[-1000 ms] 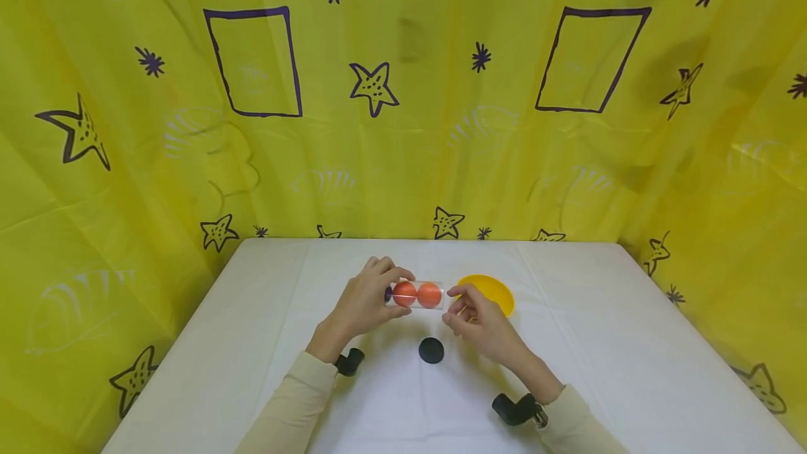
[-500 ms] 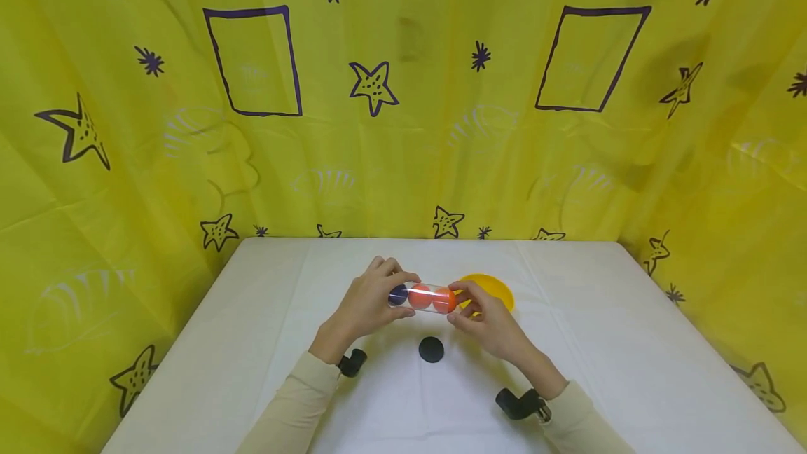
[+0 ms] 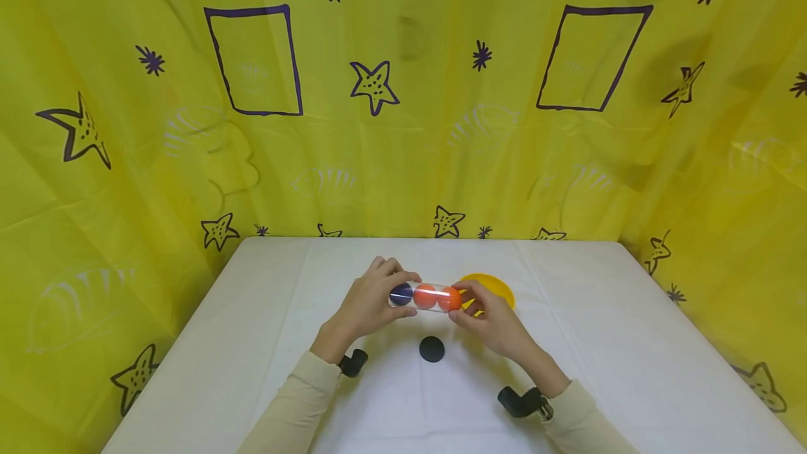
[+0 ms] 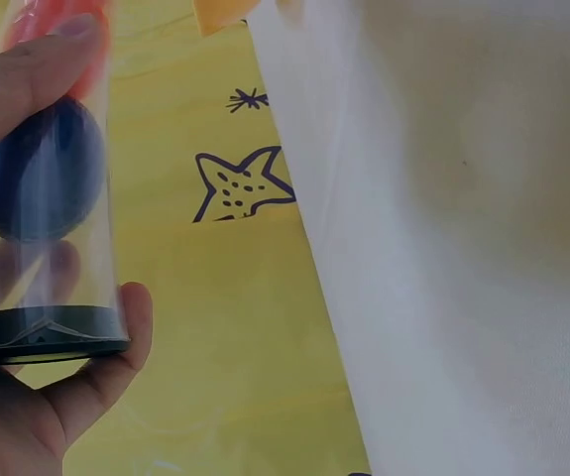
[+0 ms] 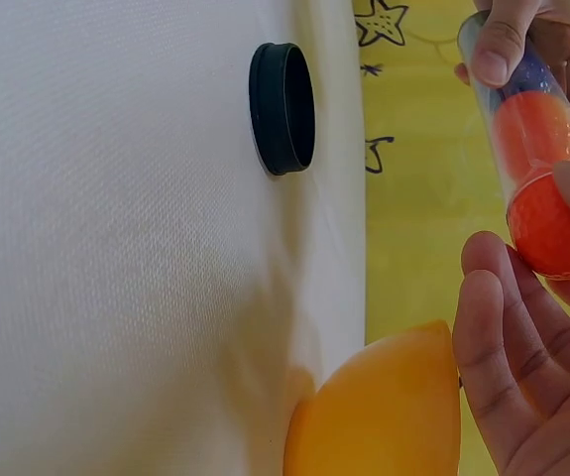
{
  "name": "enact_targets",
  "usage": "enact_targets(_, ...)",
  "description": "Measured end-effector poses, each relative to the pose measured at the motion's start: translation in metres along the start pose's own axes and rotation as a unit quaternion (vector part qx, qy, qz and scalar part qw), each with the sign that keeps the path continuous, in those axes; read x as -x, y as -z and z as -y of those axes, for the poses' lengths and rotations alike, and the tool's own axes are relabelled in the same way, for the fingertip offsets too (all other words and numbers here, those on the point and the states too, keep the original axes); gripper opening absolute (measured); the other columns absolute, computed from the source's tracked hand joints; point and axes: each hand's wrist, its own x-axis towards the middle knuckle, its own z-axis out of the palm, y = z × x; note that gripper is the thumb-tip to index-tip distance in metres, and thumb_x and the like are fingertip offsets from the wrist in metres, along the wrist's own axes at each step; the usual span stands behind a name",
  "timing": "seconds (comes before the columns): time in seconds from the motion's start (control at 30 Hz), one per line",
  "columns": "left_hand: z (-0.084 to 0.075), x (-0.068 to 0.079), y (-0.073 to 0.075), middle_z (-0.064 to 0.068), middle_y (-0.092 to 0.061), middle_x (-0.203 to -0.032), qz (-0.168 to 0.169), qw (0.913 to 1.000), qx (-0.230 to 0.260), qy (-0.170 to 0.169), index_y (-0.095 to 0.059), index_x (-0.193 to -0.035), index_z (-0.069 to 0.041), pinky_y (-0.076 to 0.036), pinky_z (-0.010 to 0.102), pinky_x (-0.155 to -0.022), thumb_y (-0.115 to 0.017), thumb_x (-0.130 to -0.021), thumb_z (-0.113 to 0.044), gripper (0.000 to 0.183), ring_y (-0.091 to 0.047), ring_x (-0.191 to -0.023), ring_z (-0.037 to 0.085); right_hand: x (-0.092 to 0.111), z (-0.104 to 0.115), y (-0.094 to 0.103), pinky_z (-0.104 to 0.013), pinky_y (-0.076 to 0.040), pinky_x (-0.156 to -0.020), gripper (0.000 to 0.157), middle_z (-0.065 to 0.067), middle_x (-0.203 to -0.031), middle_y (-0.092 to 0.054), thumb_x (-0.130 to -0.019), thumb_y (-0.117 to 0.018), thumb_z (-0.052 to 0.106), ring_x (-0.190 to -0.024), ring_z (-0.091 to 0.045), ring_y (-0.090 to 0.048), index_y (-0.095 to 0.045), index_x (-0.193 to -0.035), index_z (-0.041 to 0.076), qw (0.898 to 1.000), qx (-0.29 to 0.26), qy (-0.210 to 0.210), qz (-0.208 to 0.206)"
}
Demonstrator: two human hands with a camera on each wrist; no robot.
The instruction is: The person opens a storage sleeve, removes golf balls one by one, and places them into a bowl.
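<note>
A clear plastic tube (image 4: 96,268) lies nearly level above the table in my left hand (image 3: 366,303), which grips its left end, where a black cap (image 4: 47,334) closes it. Inside sit a dark blue ball (image 3: 401,293) and an orange ball (image 3: 425,296). At the open right end a second orange ball (image 5: 554,233) pokes out of the mouth. My right hand (image 3: 494,317) pinches that ball between thumb and fingertips. On the table below, a loose round black lid (image 3: 431,349) rests in front of the hands.
A yellow bowl (image 3: 501,291) stands on the white-covered table (image 3: 302,265), just behind the right hand. Yellow patterned curtain (image 3: 416,146) surrounds the table at the back and sides. Each wrist wears a black camera mount (image 3: 520,403).
The balls have slid rightward along the tube, bringing the dark one into view. My right fingers, apart from the tube earlier, have closed on the orange ball at its mouth.
</note>
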Motion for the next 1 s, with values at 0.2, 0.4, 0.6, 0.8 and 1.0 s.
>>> enact_targets(0.2, 0.0024, 0.0001, -0.0018, -0.003, -0.060, -0.103, 0.004, 0.9999, 0.009, 0.011, -0.073, -0.119, -0.023, -0.051, 0.027, -0.075, -0.091, -0.077, -0.031, 0.047, -0.048, -0.099, 0.014, -0.0009, -0.0007, 0.0024, -0.021, -0.054, -0.072, 0.042, -0.010, -0.115, -0.068, -0.093, -0.077, 0.026, -0.086, -0.015, -0.063, -0.060, -0.129, 0.012, 1.000, 0.003, -0.004, 0.001)
enact_targets(0.4, 0.0039, 0.0005, -0.0032, -0.002, -0.061, -0.104, 0.001, 0.9995, 0.023, 0.019, -0.073, -0.119, -0.023, -0.051, 0.029, -0.078, -0.092, -0.076, -0.030, 0.047, -0.049, -0.099, 0.014, -0.0023, -0.0023, 0.0031, -0.021, -0.054, -0.073, 0.044, -0.009, -0.112, -0.067, -0.093, -0.076, 0.026, -0.086, -0.017, -0.063, -0.060, -0.132, 0.012, 1.000, -0.001, -0.003, 0.003)
enact_targets(0.6, 0.0034, 0.0010, -0.0034, -0.003, -0.062, -0.105, 0.000, 0.9990, 0.037, 0.026, -0.073, -0.120, -0.023, -0.050, 0.028, -0.078, -0.091, -0.077, -0.031, 0.047, -0.048, -0.099, 0.013, -0.0028, -0.0043, 0.0027, -0.022, -0.055, -0.073, 0.041, -0.008, -0.109, -0.069, -0.090, -0.079, 0.022, -0.085, -0.019, -0.065, -0.062, -0.127, 0.013, 1.000, -0.011, -0.008, -0.007)
enact_targets(0.8, 0.0050, 0.0013, -0.0032, -0.003, -0.061, -0.105, -0.006, 0.9991, 0.036, 0.019, -0.073, -0.119, -0.022, -0.049, 0.026, -0.076, -0.091, -0.077, -0.030, 0.046, -0.047, -0.099, 0.013, -0.0035, -0.0054, 0.0033, -0.023, -0.056, -0.072, 0.039, -0.009, -0.109, -0.070, -0.089, -0.080, 0.019, -0.084, -0.022, -0.066, -0.063, -0.123, 0.011, 1.000, -0.018, -0.004, -0.020)
enact_targets(1.0, 0.0074, 0.0011, -0.0034, -0.002, -0.061, -0.105, -0.004, 0.9991, 0.038, 0.019, -0.073, -0.119, -0.022, -0.046, 0.026, -0.075, -0.091, -0.077, -0.029, 0.046, -0.046, -0.097, 0.013, -0.0034, -0.0063, 0.0072, -0.022, -0.055, -0.071, 0.038, -0.010, -0.110, -0.071, -0.089, -0.081, 0.019, -0.082, -0.019, -0.066, -0.064, -0.122, 0.011, 0.999, -0.010, 0.002, -0.038)
